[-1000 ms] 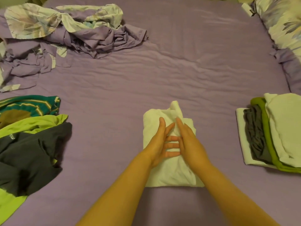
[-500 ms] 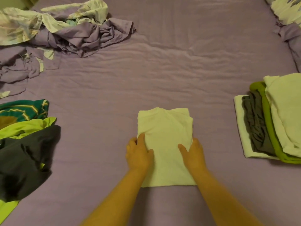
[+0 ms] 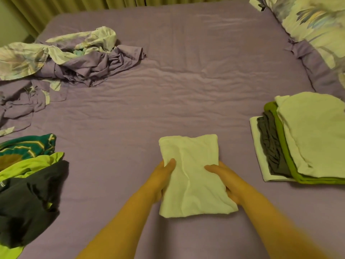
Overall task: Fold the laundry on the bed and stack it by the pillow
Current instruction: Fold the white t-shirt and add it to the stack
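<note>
- A folded white garment point(image 3: 192, 174) sat in the near middle of the purple bed point(image 3: 186, 81), held at its two long sides.
- The left hand point(image 3: 160, 180) gripped the garment's left edge, thumb on top and fingers tucked underneath out of sight.
- The right hand point(image 3: 226, 181) held the right edge the same way, thumb lying across the cloth, fingers hidden below.
- A stack of folded clothes point(image 3: 306, 139), white over green over grey over white, lay at the right, near the patterned pillow point(image 3: 313, 25) at the far right corner.
- Unfolded laundry point(image 3: 28, 180), dark, lime and teal pieces overlapping, lay at the left edge, well apart from the stack.
- A crumpled purple and floral sheet point(image 3: 74, 60) was heaped at the far left of the bed.
- Curtains point(image 3: 84, 4) hung beyond the bed's far edge.
</note>
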The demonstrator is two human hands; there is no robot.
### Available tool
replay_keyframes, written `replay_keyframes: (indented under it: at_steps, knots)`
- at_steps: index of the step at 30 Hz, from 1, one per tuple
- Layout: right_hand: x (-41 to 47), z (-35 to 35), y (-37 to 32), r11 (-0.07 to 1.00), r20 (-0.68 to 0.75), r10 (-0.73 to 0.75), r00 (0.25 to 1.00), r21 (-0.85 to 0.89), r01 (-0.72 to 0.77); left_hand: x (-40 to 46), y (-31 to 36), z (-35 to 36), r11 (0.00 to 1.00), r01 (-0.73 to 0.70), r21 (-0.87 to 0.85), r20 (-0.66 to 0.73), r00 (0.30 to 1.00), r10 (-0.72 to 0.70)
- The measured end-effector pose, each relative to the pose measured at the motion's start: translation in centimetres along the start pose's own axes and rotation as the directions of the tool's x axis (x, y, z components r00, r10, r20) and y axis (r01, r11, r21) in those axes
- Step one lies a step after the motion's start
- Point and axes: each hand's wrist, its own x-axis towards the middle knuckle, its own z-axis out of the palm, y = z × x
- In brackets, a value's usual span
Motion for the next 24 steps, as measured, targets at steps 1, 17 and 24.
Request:
replay_keyframes:
  at_steps: [1, 17, 24]
  knots:
    - [-0.6, -0.8, -0.9, 0.999, -0.005, -0.03, 1.0, -0.018, 0.03, -0.2, 0.6, 0.8, 1.0, -0.022, 0.009, 0.012, 1.0, 0.022]
    - [-10.3, -24.1, -13.1, 0.909, -0.208, -0.397, 0.894, -0.22, 0.353, 0.6, 9.4, 25.3, 0.949, -0.241, 0.204, 0.312, 0.935, 0.17]
    - [-10.6, -31.5, -14.6, 0.872, -0.275, -0.435, 0.857, -0.368, 0.324, 3.2, 8.6, 33.8, 0.969, -0.177, 0.173, 0.301, 0.946, 0.119]
